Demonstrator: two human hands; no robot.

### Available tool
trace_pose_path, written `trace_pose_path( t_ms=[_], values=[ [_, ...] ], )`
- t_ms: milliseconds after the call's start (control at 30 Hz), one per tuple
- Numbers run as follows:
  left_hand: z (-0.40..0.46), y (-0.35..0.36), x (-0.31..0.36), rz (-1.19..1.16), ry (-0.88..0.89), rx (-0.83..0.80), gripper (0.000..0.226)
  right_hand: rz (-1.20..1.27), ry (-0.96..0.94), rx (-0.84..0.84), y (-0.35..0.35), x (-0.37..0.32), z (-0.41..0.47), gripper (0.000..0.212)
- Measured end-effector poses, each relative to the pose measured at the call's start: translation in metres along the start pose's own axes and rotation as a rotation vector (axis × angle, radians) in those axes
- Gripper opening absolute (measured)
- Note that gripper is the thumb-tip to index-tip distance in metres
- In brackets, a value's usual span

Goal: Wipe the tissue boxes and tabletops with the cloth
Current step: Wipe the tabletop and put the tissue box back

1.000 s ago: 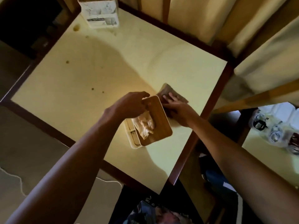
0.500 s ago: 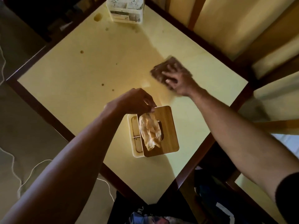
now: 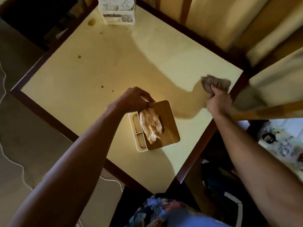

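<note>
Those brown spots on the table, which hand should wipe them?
Probably the right hand: it already grips the cloth on the table. The left hand is busy holding the tissue box.

Tissue box (image 3: 161, 125) near tabletop (image 3: 124, 63) centre; cloth (image 3: 214, 82) by right edge

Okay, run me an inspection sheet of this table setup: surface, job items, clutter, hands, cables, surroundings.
Surface: yellow tabletop, dark wood rim, several brown spots on its far left part.
Job's things: tissue box, wooden lid, tissue sticking out; brown cloth near the right edge.
Clutter: white patterned box at the far edge.
Hands: left hand grips the tissue box's far corner; right hand grips the cloth.
Cables: white cord on the floor, left.
Surroundings: second table with small items, right.
</note>
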State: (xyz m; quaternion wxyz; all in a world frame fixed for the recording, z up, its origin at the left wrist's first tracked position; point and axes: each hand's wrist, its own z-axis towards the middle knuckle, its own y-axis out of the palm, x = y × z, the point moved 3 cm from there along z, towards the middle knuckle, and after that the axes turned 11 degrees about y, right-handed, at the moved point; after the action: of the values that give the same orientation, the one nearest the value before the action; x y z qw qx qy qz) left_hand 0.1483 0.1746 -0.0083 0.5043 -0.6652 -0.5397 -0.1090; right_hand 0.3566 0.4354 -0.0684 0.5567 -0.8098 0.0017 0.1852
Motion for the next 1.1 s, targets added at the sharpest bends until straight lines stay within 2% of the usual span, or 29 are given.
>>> trace_pose_path(
  t_ms=[133, 267, 433, 567, 633, 700, 767, 833, 933, 1100],
  values=[
    [-0.019, 0.008, -0.006, -0.068, 0.137, 0.173, 0.021, 0.146, -0.010, -0.053, 0.006, 0.012, -0.087, 0.037],
    [-0.051, 0.012, -0.037, -0.130, 0.192, 0.380, 0.018, 0.510, 0.180, -0.148, 0.008, 0.017, -0.144, 0.036],
    [-0.077, 0.022, -0.065, -0.043, 0.086, 0.246, 0.025, 0.729, 0.241, -0.181, 0.013, 0.016, -0.199, 0.040],
    [-0.070, 0.021, -0.064, 0.060, 0.119, 0.185, 0.028, 0.779, 0.275, -0.150, 0.014, 0.016, -0.217, 0.040],
    [-0.066, 0.017, -0.057, 0.109, 0.171, 0.118, 0.046, 0.779, 0.268, -0.141, 0.012, 0.016, -0.221, 0.039],
    [-0.063, 0.017, -0.050, 0.180, 0.220, 0.006, 0.083, 0.783, 0.263, -0.134, 0.009, 0.015, -0.224, 0.038],
    [-0.068, 0.025, -0.045, 0.225, 0.195, -0.103, 0.117, 0.794, 0.262, -0.122, 0.007, 0.015, -0.225, 0.036],
    [-0.073, 0.038, -0.043, 0.212, 0.202, -0.134, 0.139, 0.805, 0.269, -0.120, 0.006, 0.014, -0.226, 0.035],
    [-0.076, 0.048, -0.045, 0.216, 0.256, -0.043, 0.151, 0.818, 0.271, -0.118, 0.006, 0.011, -0.226, 0.034],
    [-0.071, 0.042, -0.031, 0.187, 0.341, 0.056, 0.150, 0.795, 0.271, -0.124, 0.004, 0.007, -0.223, 0.033]
  ],
)
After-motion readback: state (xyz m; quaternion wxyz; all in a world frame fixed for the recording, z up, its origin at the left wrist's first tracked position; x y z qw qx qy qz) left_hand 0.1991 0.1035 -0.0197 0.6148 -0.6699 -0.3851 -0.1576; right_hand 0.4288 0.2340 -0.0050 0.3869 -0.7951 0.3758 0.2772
